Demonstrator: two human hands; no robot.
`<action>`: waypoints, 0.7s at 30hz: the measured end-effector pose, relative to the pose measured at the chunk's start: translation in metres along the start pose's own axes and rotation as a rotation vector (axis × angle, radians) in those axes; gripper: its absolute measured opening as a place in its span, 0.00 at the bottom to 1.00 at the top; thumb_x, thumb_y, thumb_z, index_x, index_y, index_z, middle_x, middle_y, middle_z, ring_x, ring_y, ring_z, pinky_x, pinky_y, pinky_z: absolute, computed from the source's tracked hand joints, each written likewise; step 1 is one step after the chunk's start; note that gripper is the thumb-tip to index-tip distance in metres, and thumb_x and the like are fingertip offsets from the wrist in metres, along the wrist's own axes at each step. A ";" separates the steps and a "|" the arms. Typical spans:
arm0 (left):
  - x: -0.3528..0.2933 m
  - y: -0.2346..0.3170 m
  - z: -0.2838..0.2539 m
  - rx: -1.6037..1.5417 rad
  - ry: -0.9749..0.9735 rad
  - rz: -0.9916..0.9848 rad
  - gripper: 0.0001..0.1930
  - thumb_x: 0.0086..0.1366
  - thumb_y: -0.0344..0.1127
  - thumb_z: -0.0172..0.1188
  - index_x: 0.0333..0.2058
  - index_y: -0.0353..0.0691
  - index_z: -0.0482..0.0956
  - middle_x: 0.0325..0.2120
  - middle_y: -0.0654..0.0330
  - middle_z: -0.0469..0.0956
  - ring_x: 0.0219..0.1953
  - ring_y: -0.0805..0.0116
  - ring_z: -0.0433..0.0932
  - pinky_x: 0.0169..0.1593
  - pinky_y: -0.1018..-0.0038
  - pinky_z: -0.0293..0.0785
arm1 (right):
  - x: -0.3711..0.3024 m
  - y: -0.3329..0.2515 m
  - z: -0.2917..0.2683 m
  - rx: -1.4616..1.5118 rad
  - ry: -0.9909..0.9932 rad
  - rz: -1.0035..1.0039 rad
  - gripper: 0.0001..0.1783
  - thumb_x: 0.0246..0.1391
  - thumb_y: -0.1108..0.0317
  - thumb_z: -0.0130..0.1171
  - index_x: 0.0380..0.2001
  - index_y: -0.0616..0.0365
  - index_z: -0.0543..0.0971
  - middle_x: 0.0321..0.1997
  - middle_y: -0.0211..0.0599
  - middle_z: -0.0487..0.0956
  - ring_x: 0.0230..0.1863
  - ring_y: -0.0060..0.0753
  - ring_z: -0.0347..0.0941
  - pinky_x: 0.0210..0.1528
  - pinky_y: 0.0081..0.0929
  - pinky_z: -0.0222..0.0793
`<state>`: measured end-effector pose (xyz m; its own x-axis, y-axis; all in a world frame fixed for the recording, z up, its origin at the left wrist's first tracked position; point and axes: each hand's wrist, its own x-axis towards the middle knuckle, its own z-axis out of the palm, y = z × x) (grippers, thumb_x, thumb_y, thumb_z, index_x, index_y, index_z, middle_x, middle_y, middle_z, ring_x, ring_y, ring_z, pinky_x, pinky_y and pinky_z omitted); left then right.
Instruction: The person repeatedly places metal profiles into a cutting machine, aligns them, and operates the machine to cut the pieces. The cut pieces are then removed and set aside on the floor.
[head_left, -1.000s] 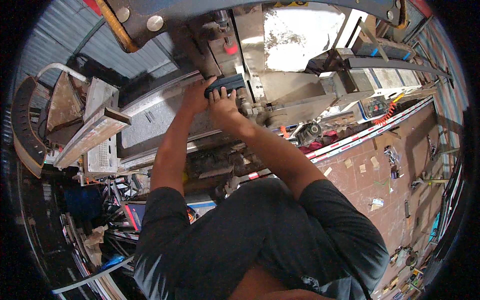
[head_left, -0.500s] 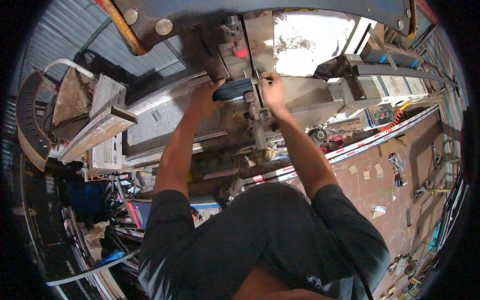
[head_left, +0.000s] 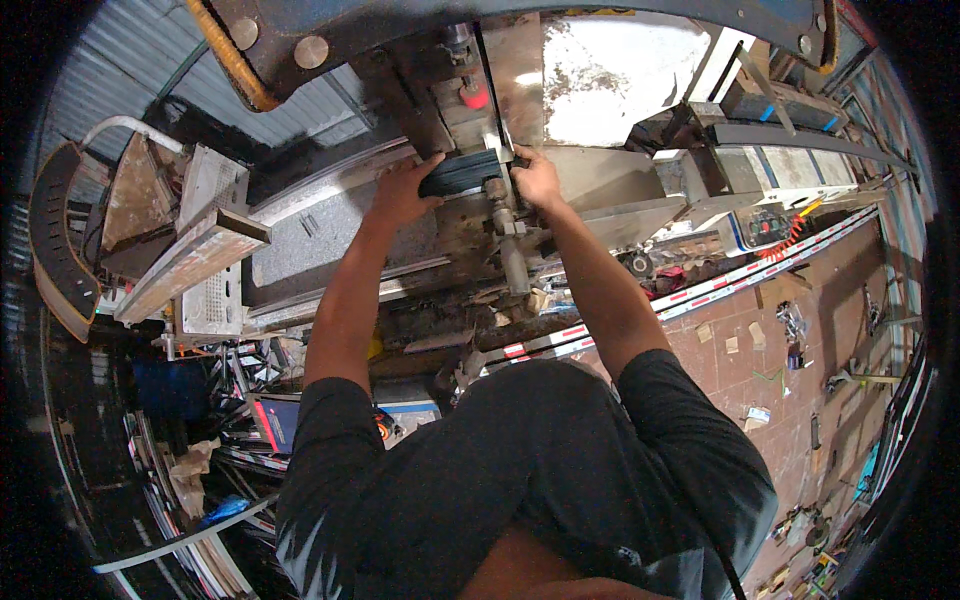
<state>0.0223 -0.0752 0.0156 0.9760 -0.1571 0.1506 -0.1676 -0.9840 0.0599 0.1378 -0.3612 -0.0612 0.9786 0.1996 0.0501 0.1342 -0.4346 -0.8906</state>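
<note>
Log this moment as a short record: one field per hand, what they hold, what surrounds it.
Left hand: left hand grips the left end of the dark ribbed block
Right hand: right hand at the block's right end, by the vertical metal shaft
Setting: worn metal machine with a red knob above the block
Floor: brick floor littered with scraps

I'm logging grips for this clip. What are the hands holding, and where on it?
Both grip a dark block on the machine: left hand on its left end, right hand at its right end.
</note>
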 end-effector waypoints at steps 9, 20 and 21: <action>-0.004 0.001 -0.006 0.012 -0.080 -0.056 0.51 0.58 0.55 0.81 0.79 0.71 0.65 0.64 0.43 0.77 0.68 0.40 0.76 0.70 0.42 0.70 | -0.005 -0.010 0.004 -0.066 -0.009 0.065 0.37 0.54 0.65 0.64 0.70 0.42 0.82 0.67 0.47 0.84 0.67 0.53 0.81 0.72 0.43 0.73; -0.010 0.005 0.002 0.064 -0.029 -0.075 0.50 0.59 0.52 0.81 0.78 0.68 0.65 0.57 0.45 0.80 0.62 0.40 0.78 0.65 0.44 0.73 | -0.089 -0.087 0.004 -0.346 0.148 -0.630 0.20 0.53 0.62 0.69 0.50 0.51 0.88 0.51 0.49 0.85 0.57 0.56 0.79 0.60 0.51 0.75; -0.011 0.002 0.006 0.059 0.034 -0.043 0.50 0.59 0.51 0.81 0.78 0.66 0.67 0.57 0.45 0.80 0.62 0.40 0.78 0.64 0.45 0.74 | -0.099 -0.084 0.014 -0.328 0.014 -0.728 0.21 0.53 0.59 0.71 0.50 0.51 0.88 0.50 0.48 0.85 0.58 0.57 0.79 0.62 0.52 0.75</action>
<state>0.0124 -0.0759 0.0082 0.9767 -0.1129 0.1827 -0.1165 -0.9932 0.0089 0.0276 -0.3318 0.0026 0.6289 0.5226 0.5756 0.7773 -0.4362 -0.4533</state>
